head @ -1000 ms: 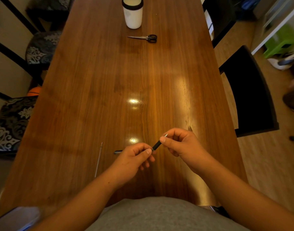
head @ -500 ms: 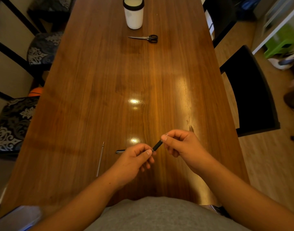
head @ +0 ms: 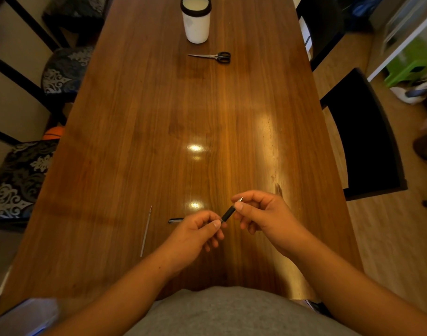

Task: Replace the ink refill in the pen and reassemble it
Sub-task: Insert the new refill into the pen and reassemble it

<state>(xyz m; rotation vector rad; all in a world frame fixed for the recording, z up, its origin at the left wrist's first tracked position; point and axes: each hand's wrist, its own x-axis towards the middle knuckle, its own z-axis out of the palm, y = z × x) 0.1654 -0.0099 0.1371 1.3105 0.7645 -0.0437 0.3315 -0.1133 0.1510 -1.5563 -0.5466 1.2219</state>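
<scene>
The pen (head: 228, 213) hangs above the table (head: 135, 141), pinched at each end: left hand (head: 195, 235) steadies the barrel, right hand (head: 263, 214) grips the tip, likely to twist. A loose refill (head: 146, 232) lies to the left.
</scene>
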